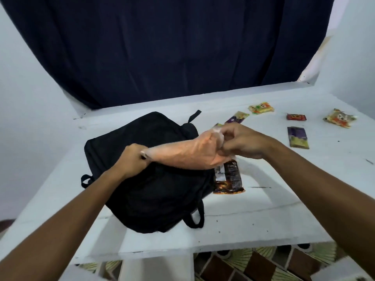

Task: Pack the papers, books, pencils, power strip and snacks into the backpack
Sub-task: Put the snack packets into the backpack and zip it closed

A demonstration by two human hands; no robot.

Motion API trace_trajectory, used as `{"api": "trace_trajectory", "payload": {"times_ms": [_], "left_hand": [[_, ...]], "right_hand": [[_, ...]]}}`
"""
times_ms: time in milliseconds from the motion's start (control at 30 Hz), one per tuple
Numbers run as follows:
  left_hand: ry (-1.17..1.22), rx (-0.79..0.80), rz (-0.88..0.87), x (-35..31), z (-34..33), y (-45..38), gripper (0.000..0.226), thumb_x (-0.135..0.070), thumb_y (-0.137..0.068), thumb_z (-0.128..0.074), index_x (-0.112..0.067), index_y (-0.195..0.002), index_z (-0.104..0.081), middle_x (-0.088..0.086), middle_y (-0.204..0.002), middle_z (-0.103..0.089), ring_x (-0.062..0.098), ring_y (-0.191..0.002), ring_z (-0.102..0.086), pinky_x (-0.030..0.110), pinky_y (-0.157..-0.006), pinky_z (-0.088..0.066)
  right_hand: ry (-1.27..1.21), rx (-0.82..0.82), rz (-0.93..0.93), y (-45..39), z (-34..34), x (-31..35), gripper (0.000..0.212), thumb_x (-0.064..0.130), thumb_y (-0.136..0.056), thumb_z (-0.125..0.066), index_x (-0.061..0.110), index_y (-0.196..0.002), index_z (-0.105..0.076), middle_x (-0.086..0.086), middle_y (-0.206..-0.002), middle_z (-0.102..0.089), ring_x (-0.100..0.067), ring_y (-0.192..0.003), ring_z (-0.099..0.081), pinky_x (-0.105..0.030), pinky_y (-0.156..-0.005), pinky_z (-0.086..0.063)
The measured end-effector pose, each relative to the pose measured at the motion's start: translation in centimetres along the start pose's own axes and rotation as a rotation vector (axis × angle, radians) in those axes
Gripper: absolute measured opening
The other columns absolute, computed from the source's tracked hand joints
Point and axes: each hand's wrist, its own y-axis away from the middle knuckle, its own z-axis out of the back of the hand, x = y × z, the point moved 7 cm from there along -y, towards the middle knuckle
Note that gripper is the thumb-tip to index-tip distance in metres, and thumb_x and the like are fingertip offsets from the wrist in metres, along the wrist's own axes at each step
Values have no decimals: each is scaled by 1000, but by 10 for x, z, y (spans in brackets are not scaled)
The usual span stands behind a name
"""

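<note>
Stretching a translucent plastic bag (pixel 182 153) between both hands, you are holding it just above the black backpack (pixel 146 179), which is lying flat on the white tabletop (pixel 263 209). Your left hand (pixel 134 159) is gripping one bunched end; your right hand (pixel 241 145) is pinching the other end, fingers curled tight on the film. What is inside the bag is too blurred to tell.

Snacks are waiting: a dark packet (pixel 228 179) touching the backpack's right side, a purple bar (pixel 297 137) well apart to the right, a small red packet (pixel 296 117), two noodle packs (pixel 261 108) (pixel 339 118), and another purple wrapper (pixel 237 117) behind your right hand.

The backpack's opening is not showing, so judge first where the zip is. Probably best: be freeing one hand to hold the mouth wide, then feed the bag in end-first rather than crumpling it. Keep the pinch firm; thin film is likely slipping easily.
</note>
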Motion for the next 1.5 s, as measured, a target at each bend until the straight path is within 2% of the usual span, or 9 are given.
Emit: {"api": "trace_trajectory", "payload": {"times_ms": [100,233,367,533,833,933,1100,1400,1500], "left_hand": [[65,41,72,11,15,-13,22,3,-79,-71,-15,-88,-78,-3,-90,-72,14,-90,-67,31,-91,-50],[13,-62,59,2,45,-33,27,7,-82,-65,-16,-89,-77,2,-102,-73,14,-95,-65,24,-91,-46],[-227,-145,-42,-24,79,-42,31,9,-81,-59,-12,-94,-78,3,-108,-73,20,-104,-64,22,-93,-41],[-411,-152,-63,-40,98,-43,34,5,-83,-54,-15,-100,-76,-3,-114,-71,23,-110,-61,33,-99,-45],[-580,-277,-202,-66,127,-44,37,14,-75,-50,-3,-97,-74,9,-105,-72,32,-96,-67,44,-85,-54],[-621,-253,-230,-68,130,-47,40,14,-72,-50,-4,-98,-74,7,-105,-72,32,-95,-67,43,-81,-55],[-607,-229,-238,-68,139,-58,44,16,-74,-47,-2,-104,-73,8,-114,-70,28,-103,-65,37,-90,-51],[-564,-220,-378,-62,139,-63,43,19,-69,-48,0,-98,-74,10,-107,-71,31,-97,-67,42,-85,-55],[-553,-243,-416,-58,139,-65,43,19,-67,-48,0,-95,-74,11,-104,-72,31,-93,-68,44,-80,-56]], "right_hand": [[132,192,-6,-8,-12,1,55,6,-58,-62,7,-113,-69,-38,-97,-60,-32,-86,-52,-42,-74,-39],[284,249,79,-21,-37,20,54,-11,-73,-62,21,-116,-69,6,-106,-72,-2,-99,-65,-15,-81,-48],[478,202,239,-44,-60,28,51,-2,-77,-61,21,-122,-67,2,-123,-66,-7,-116,-58,-26,-101,-44],[673,135,336,-62,-74,31,56,-1,-81,-51,24,-130,-60,3,-135,-57,-14,-128,-48,-28,-108,-38],[1011,220,430,-89,-115,41,61,-3,-78,-50,20,-134,-45,-8,-125,-52,-29,-128,-37,-44,-91,-47],[1288,210,390,-107,-122,47,57,8,-82,-59,17,-136,-44,-13,-128,-55,-33,-124,-46,-45,-105,-34],[1597,98,367,-128,-140,64,35,25,-96,-47,13,-127,-56,-16,-129,-54,-33,-119,-46,-39,-94,-36],[1692,102,279,-188,-148,43,30,24,-99,-46,13,-120,-64,-9,-124,-63,-32,-119,-50,-31,-73,-38],[1716,136,284,-189,-152,41,32,23,-99,-44,11,-123,-62,-11,-127,-61,-33,-118,-53,-31,-78,-41]]}}
